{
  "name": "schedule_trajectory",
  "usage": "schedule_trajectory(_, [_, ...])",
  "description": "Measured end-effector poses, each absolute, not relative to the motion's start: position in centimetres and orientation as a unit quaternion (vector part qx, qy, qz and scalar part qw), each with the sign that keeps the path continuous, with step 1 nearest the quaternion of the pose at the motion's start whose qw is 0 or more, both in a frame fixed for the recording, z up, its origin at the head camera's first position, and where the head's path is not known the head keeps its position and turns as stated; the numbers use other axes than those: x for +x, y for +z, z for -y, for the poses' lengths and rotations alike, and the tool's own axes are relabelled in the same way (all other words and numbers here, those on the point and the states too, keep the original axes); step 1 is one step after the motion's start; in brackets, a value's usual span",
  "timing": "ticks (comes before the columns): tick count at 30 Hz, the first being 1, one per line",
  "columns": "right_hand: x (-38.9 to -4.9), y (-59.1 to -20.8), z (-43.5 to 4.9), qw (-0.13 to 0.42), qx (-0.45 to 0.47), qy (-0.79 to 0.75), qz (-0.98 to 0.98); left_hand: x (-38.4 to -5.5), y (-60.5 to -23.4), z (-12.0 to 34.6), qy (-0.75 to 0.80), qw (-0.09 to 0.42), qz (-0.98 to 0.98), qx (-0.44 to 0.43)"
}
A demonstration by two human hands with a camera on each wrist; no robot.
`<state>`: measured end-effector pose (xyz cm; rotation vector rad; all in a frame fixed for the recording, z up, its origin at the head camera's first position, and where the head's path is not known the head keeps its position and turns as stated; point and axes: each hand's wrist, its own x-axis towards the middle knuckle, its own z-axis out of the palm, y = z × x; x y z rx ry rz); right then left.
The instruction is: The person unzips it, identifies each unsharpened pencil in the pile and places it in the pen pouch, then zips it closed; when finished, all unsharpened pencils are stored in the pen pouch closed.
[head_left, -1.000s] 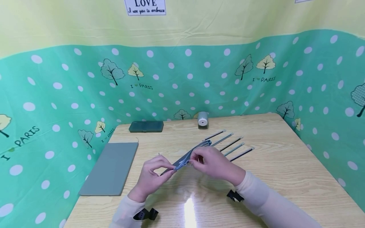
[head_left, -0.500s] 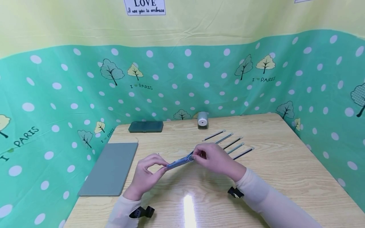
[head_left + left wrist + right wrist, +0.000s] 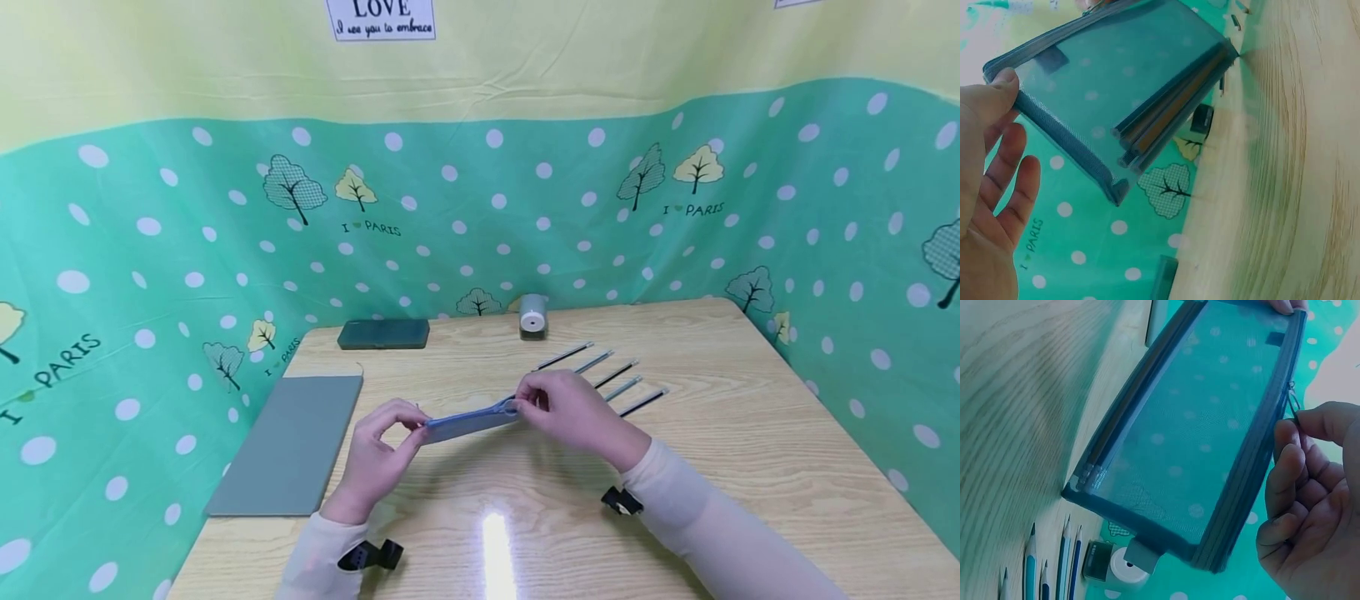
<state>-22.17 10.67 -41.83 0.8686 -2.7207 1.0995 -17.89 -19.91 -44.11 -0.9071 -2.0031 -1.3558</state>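
Observation:
My left hand pinches one top corner of a see-through mesh zip pencil pouch, held up over the table. In the left wrist view, several pencils lie together along the pouch's bottom seam. My right hand is at the pouch's other end. The right wrist view shows that hand pinching the cord zipper pull between thumb and forefinger. The slider sits on the zipper toward the left hand's end, and the top edge runs straight between the hands.
Several loose pencils lie in a slanted row beyond my right hand. A small grey and white pencil sharpener and a dark green flat case stand at the back. A grey flat board lies at the left.
My left hand has moved left and slightly up, my right slightly right. The pouch has turned from slanting away to lying across between the hands, its crumpled edge now straight.

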Motion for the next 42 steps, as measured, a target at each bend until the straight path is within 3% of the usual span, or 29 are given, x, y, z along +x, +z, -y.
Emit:
schedule_trajectory(7, [-22.5,-41.6,-11.0,0.037,0.268,0.341,0.9,-18.4,-44.4,20.6,-0.487,0.309,0.753,-0.316])
schedule_trajectory(14, [-22.8,-41.1,-11.8,0.031,0.251,0.324,0.912,-20.7,-48.0,22.8,-0.468,0.273,0.789,-0.289])
schedule_trajectory(42, [-24.6,-40.3,-15.8,0.011,0.246,0.28,0.928,-21.8,-49.5,23.8,-0.472,0.269,0.817,-0.194])
